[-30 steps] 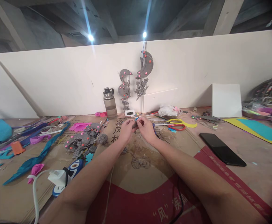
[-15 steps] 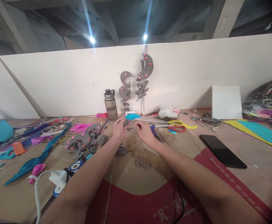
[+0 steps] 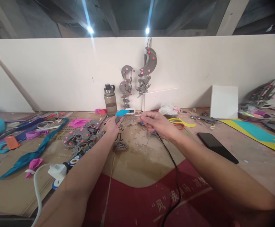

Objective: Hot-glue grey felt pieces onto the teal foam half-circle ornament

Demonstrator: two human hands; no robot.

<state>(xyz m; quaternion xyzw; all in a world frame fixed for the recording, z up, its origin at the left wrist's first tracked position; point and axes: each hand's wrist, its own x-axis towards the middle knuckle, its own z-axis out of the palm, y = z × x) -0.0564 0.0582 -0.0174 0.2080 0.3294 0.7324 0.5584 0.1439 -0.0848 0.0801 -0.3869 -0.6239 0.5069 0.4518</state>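
Note:
My left hand (image 3: 112,126) is closed on a small dark grey piece (image 3: 117,119), just in front of a blue leaf-shaped piece (image 3: 122,112). To its right, my right hand (image 3: 154,121) has its thumb and fingers pinched together; what they hold, if anything, is too small to make out. A coil of grey cord (image 3: 120,145) lies on the cardboard below my left hand. Left of that hand is a pile of grey felt shapes (image 3: 82,135) with pink and red dots. A black cable (image 3: 176,176) runs from under my right hand toward the front edge.
A water bottle (image 3: 110,100) stands by the white board (image 3: 76,72), where grey moon-shaped hangings (image 3: 149,64) hang. Yellow-handled scissors (image 3: 184,122) and a phone (image 3: 216,147) lie right. A white plug (image 3: 57,171) is front left.
My hands have moved farther apart, the right one rightward and up. The small coil of cord below them is no longer in its place. The black cable shows more. The view has shifted slightly.

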